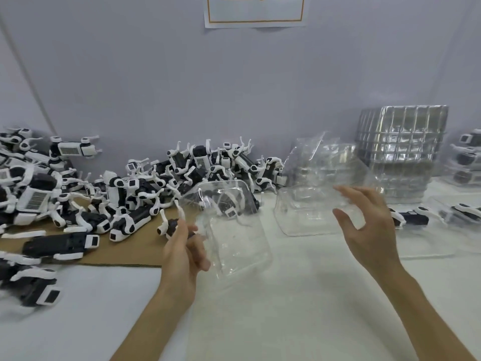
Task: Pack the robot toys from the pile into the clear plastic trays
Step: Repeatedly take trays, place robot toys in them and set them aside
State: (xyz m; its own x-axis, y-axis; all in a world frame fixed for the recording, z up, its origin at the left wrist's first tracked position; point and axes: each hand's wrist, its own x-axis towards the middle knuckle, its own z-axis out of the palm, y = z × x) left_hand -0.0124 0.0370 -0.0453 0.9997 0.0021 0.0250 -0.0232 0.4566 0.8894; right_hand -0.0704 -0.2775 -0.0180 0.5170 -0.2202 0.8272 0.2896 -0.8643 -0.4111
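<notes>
My left hand (183,247) grips the clear plastic tray (234,238) by its left edge, my right hand (367,225) is spread and empty, so I'd brace the flimsy tray two-handed before loading from the pile of black-and-white robot toys (109,188) far left.

The left hand (183,252) grips a tilted clear tray (234,230) by its left edge, with a toy (169,227) right at its fingers. The right hand (369,225), fingers spread, hovers beside a second tray (304,220) on the white worktop (286,308). The toy pile (117,183) lies far left and the stacked trays (403,152) far right.

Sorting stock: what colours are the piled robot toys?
Toys are black and white; head view shows it.
</notes>
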